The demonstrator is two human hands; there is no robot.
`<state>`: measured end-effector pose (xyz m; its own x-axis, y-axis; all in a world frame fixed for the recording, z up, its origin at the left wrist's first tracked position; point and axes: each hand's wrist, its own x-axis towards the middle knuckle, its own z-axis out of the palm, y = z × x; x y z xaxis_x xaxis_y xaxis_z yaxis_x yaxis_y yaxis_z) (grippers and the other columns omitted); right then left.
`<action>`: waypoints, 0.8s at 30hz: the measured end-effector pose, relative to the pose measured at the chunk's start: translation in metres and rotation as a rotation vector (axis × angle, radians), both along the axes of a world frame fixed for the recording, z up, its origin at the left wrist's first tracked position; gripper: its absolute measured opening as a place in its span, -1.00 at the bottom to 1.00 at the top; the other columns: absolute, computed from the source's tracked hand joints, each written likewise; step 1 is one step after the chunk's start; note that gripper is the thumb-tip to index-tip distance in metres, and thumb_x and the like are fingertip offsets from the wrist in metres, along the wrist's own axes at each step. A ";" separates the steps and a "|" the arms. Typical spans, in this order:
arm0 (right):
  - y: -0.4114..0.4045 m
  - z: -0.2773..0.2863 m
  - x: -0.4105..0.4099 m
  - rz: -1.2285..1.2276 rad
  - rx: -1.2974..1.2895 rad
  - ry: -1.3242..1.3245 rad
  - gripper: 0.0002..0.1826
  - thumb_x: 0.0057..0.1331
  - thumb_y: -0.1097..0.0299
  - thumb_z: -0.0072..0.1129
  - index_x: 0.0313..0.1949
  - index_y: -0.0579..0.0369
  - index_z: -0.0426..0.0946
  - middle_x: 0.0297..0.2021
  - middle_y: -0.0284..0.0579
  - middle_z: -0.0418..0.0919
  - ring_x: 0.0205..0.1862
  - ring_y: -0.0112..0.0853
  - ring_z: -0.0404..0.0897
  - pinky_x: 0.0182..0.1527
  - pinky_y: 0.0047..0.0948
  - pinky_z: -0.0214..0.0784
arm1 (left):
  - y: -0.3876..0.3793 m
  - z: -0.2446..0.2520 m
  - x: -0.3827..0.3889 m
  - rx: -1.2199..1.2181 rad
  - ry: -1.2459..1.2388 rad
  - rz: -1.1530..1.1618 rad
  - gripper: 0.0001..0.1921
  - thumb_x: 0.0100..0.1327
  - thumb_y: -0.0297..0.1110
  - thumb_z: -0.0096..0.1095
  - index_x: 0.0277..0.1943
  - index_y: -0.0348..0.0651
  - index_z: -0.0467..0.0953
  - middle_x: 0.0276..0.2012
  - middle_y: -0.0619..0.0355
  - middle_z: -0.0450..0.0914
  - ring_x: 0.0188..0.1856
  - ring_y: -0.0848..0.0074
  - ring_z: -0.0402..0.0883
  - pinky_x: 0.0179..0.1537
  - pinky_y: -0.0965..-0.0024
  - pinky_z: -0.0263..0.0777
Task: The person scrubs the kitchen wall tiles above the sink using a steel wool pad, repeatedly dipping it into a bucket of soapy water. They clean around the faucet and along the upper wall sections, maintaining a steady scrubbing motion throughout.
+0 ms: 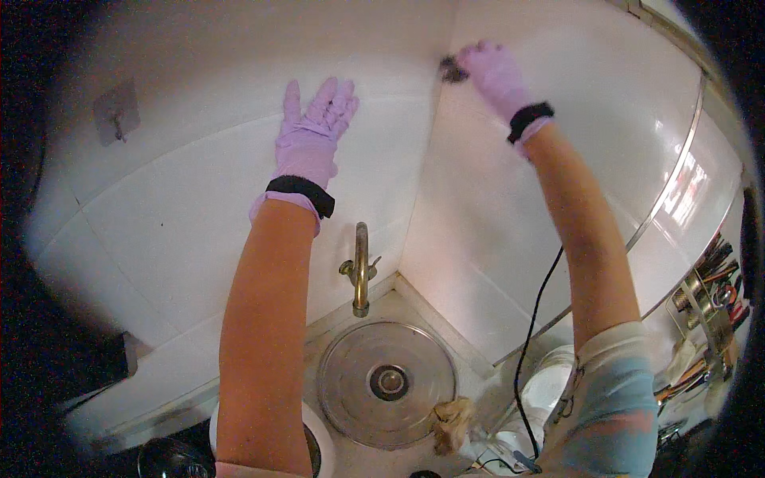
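Note:
Both of my hands wear thin purple gloves with black bands at the wrists. My left hand (315,122) is spread out over the white tiled wall (209,197), apparently resting against it, with nothing in its grasp. Higher up, my right hand (493,70) grips a small dark scrubbing pad (453,70), blurred, at the corner where two walls meet. Its exact material cannot be told. Below the hands, a brass tap (361,269) rises over a round metal sink (337,388) with a drain in its middle.
A crumpled brown cloth or bag (452,421) lies at the sink's rim. White bowls (547,382) stand to its right, near a hanging black cord (526,352). Utensils fill a metal rack (702,299) at far right. A hook plate (115,113) sticks to the left wall.

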<state>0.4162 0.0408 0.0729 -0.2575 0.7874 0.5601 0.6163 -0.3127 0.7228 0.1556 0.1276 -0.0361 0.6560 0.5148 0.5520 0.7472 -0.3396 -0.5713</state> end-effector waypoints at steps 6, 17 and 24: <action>0.024 -0.021 0.030 -0.035 0.089 -0.023 -0.84 0.17 0.33 0.00 -0.26 -0.09 0.51 -0.23 -0.27 0.54 -0.05 -0.28 0.46 -0.07 -0.29 0.33 | -0.009 0.004 0.010 -0.069 -0.063 -0.073 0.17 -0.24 0.05 0.45 0.41 0.08 -0.19 0.44 0.26 -0.24 0.46 0.38 -0.28 0.31 -0.27 -0.39; 0.016 -0.007 0.015 0.030 0.048 -0.024 -0.80 0.20 0.29 0.00 -0.23 -0.03 0.56 -0.21 -0.17 0.56 -0.07 -0.26 0.51 -0.08 -0.28 0.34 | -0.004 -0.001 0.007 -0.054 -0.094 -0.115 0.14 -0.23 -0.01 0.45 0.40 0.10 -0.16 0.44 0.28 -0.22 0.45 0.39 -0.25 0.33 -0.24 -0.39; 0.025 -0.070 0.012 -0.046 -0.092 -0.046 -0.81 0.15 0.37 0.01 -0.23 -0.03 0.51 -0.25 -0.28 0.51 -0.08 -0.35 0.46 -0.09 -0.34 0.28 | -0.016 0.001 0.004 -0.080 -0.100 -0.137 0.14 -0.23 0.01 0.46 0.40 0.10 -0.14 0.43 0.28 -0.20 0.45 0.39 -0.24 0.33 -0.23 -0.40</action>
